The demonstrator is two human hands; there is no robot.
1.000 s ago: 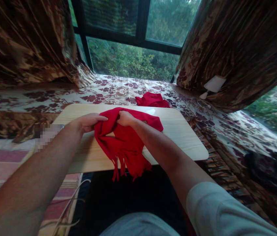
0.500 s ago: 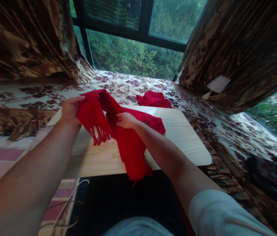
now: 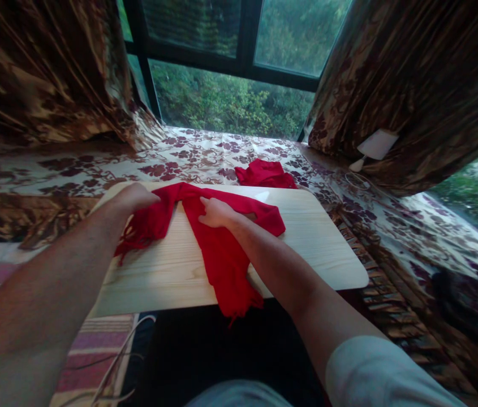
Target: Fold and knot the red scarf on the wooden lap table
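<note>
A red fringed scarf (image 3: 222, 249) lies across the light wooden table (image 3: 319, 243), bent into an upside-down V. One end hangs toward my body, its fringe over the near edge. The other fringed end trails to the left under my left hand (image 3: 134, 198), which is closed on the scarf near the table's left side. My right hand (image 3: 216, 212) rests on the middle of the scarf, index finger and thumb apart, pressing on the cloth. From there a folded stretch of scarf runs right, partly behind my right forearm.
Behind the table, a crumpled red cloth (image 3: 264, 172) lies on the floral-covered ledge (image 3: 196, 152) below the window. A small white lamp (image 3: 377, 146) stands at the right. Dark items (image 3: 472, 299) lie far right. White cables (image 3: 113, 356) hang at the lower left.
My left hand has lowered the raised end of the scarf to the table, and its fringe now lies farther left. My right hand stays in about the same place, its index finger more extended.
</note>
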